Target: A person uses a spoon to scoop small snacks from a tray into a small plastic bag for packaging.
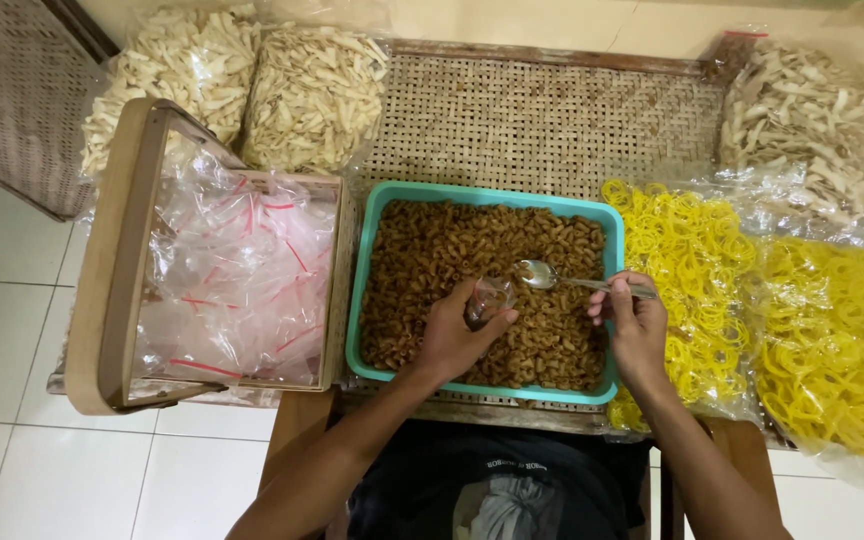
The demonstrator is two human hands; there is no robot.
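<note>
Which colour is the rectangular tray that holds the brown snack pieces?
The tray is teal green, seen best in the head view.

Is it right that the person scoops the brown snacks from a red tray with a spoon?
Not quite. The head view shows the tray is teal, not red. The rest holds: the right hand holds a spoon over the brown snacks, and the left hand holds a small clear bag.
</note>
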